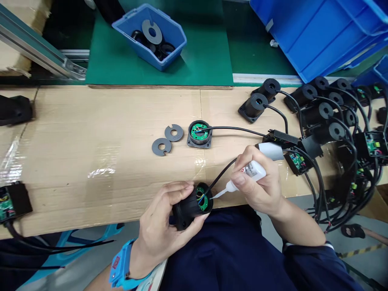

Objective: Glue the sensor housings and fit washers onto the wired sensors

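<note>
My left hand (165, 220) is wrapped round a black cylindrical housing (186, 206), tilted so its open end faces right. Inside the housing sits a green circuit board (203, 198) with thin coloured wires, and a black cable runs from it up to the right. Between the fingers of my right hand (257, 182) is a white glue bottle (254, 170), its narrow tip at the rim of the housing. A second housing (199, 135) with a green board lies on the table, wired to a finned black box (281, 137). Two grey slotted washers (161, 147) lie left of it.
A blue bin (151, 40) with washers and black rings stands on a green mat (206, 48). At the right are several cabled black housings (321, 115) and a large blue crate (321, 32). An open black box (18, 200) lies at the table's left edge.
</note>
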The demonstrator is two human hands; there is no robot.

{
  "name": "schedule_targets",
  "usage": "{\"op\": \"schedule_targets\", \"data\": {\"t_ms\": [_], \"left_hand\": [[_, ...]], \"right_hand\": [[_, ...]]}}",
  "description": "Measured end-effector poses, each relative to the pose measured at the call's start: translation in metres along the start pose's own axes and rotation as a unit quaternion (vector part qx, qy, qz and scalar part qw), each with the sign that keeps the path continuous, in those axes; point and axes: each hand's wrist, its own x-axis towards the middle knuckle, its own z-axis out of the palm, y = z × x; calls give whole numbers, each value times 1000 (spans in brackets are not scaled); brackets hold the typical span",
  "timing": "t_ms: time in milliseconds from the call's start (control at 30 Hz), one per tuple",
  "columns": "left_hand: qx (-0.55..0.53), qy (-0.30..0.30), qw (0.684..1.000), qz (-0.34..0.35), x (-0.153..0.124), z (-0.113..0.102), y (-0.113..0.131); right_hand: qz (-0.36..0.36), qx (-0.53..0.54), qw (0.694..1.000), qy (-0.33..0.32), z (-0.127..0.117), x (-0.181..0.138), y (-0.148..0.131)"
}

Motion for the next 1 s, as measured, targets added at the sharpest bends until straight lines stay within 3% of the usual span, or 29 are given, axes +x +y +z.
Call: {"op": "schedule_targets", "data": {"t_ms": [733, 1000], "left_hand": [[-12, -10, 1000, -14, 1, 0, -1], [-39, -32, 996, -75, -7, 1, -4]], "right_hand": [[-1, 7, 1000, 4, 0, 2, 1], [-13, 1, 1000, 22, 1, 1, 7]]}}
